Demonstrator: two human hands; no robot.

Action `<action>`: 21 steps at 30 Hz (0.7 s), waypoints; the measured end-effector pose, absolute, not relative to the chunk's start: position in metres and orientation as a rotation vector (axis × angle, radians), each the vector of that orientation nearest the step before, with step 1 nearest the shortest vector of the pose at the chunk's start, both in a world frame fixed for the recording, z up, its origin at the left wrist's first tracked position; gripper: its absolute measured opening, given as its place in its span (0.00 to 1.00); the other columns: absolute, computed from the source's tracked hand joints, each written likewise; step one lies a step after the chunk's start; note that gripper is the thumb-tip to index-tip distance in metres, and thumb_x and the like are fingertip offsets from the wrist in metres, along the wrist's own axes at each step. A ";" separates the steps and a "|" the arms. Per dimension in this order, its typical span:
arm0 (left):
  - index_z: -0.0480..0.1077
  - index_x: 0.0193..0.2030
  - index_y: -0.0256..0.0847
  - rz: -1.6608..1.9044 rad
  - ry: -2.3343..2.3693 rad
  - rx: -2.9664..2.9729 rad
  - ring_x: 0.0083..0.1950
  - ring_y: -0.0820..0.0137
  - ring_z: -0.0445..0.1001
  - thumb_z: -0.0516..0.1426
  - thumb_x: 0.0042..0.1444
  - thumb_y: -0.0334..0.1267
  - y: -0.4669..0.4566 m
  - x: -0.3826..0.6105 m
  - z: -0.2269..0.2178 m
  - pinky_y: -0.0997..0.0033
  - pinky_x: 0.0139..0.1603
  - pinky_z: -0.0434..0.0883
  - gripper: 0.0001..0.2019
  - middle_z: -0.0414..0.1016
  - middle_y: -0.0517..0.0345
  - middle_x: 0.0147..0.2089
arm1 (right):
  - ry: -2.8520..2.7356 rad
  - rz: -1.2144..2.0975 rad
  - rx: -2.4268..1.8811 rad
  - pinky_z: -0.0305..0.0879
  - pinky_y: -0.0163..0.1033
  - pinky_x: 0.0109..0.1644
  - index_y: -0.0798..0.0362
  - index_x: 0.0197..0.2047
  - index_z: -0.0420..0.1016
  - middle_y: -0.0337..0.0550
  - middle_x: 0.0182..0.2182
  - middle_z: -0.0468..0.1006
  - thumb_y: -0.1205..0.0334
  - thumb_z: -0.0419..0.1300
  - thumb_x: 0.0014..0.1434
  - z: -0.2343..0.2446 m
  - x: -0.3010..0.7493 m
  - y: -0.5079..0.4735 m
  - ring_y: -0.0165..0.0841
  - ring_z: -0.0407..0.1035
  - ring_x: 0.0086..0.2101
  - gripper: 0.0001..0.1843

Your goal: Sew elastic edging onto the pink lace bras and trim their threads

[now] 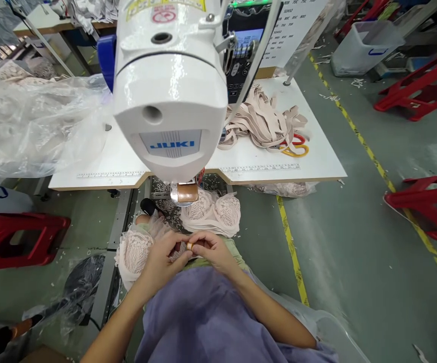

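Observation:
My left hand (167,254) is closed in a pinch on sheer lace of a beige bra (134,254), whose padded cup lies over my lap on the left. My right hand (210,249) meets it fingertip to fingertip, also pinching at the bra's edge. A small yellow-and-white band (190,246) shows at the touching fingertips; whether it is worn or held I cannot tell. Beyond the hands, a stack of beige bras (214,214) rests on my lap below the sewing machine (171,116). Most of the pinched fabric is hidden by the fingers.
The white sewing table (316,156) carries beige elastic straps (259,121) and red-and-yellow-handled scissors (297,146) on the right. Plastic-wrapped pieces (33,126) spread across the left. Red stools (21,239) and a clear bin (365,48) stand on the floor.

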State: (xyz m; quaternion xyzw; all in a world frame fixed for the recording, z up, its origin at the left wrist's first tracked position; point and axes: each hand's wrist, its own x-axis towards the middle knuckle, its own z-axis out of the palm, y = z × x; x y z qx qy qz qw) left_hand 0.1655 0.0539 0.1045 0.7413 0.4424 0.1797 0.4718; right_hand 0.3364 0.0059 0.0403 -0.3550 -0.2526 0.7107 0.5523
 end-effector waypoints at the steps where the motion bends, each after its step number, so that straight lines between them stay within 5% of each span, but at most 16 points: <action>1: 0.75 0.50 0.44 0.422 1.053 1.863 0.33 0.71 0.65 0.58 0.62 0.42 0.054 0.166 0.106 0.72 0.34 0.61 0.11 0.68 0.60 0.33 | -0.577 1.693 -0.847 0.71 0.33 0.39 0.50 0.38 0.78 0.39 0.34 0.78 0.60 0.71 0.55 0.040 0.336 0.006 0.27 0.73 0.34 0.09; 9: 0.78 0.47 0.45 0.294 0.954 1.692 0.36 0.70 0.72 0.56 0.65 0.45 0.061 0.157 0.108 0.72 0.37 0.66 0.12 0.74 0.56 0.36 | -0.554 1.949 -0.815 0.71 0.33 0.34 0.50 0.38 0.63 0.33 0.31 0.75 0.57 0.76 0.47 0.047 0.346 0.011 0.26 0.73 0.29 0.26; 15: 0.75 0.35 0.40 0.195 0.889 1.657 0.37 0.70 0.71 0.56 0.64 0.39 0.066 0.157 0.111 0.72 0.39 0.65 0.10 0.74 0.58 0.35 | -0.630 2.028 -0.856 0.69 0.33 0.34 0.51 0.37 0.63 0.32 0.30 0.75 0.59 0.77 0.43 0.047 0.348 0.010 0.26 0.73 0.29 0.27; 21: 0.69 0.33 0.39 0.351 0.966 1.655 0.34 0.71 0.67 0.51 0.67 0.40 0.062 0.166 0.108 0.72 0.37 0.63 0.13 0.69 0.60 0.32 | -0.695 2.051 -0.870 0.69 0.34 0.37 0.52 0.40 0.67 0.36 0.32 0.78 0.60 0.77 0.45 0.047 0.347 0.007 0.27 0.73 0.32 0.25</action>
